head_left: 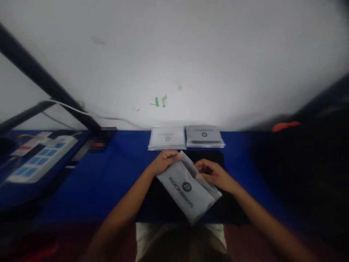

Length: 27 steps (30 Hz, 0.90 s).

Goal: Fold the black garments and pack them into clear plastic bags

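From the head view, you hold a printed bag (188, 191) aslant over the black mat (163, 205) on the blue worktop (109, 171), between you and two small piles. Your left hand (168, 160) pinches the bag's upper corner, thumb in front, probably to steady it and keep the clear edge taut. Your right hand (211, 173) has its fingers curled at that edge; whether they grip the film, or reach inside or behind it, you cannot tell here. The left pile (167, 138) and right pile (205, 134) of similar bags sit side by side near the wall (218, 65), seemingly set back to leave your hands room.
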{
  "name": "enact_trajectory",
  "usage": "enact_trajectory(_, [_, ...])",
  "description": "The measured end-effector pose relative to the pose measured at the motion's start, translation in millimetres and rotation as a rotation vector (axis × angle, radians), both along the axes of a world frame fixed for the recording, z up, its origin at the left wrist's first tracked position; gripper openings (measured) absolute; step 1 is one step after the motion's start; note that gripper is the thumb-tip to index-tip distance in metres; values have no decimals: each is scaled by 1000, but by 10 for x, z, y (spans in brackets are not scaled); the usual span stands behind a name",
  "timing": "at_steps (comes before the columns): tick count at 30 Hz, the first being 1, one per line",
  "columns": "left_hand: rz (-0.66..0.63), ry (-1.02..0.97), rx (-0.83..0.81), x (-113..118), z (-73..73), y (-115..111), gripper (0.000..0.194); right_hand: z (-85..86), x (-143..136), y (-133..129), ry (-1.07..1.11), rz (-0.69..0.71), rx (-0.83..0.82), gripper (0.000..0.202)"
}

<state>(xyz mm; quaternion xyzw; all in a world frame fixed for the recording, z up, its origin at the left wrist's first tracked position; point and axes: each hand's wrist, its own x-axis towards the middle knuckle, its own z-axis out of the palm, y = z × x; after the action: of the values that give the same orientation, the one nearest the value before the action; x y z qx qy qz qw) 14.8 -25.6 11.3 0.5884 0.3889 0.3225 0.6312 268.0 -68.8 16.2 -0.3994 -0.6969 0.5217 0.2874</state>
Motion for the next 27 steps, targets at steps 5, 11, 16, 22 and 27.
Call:
enact_trajectory(5, [19, 86, 131, 50, 16, -20, 38, -3, -65, 6, -32, 138, 21, 33])
enact_trajectory(11, [40, 119, 216, 85, 5, -34, 40, 28, -143, -18, 27, 307, 7, 22])
enact_trajectory(16, [177, -20, 12, -60, -31, 88, 46, -28, -71, 0, 179, 53, -135, 32])
enact_trajectory(22, [-63, -200, -65, -109, -34, 118, 51, -86, -29, 132, 343, -422, -134, 46])
enact_trajectory(27, [-356, 54, -109, -42, -17, 29, 34, -118, -44, 219, 399, -516, -172, 47])
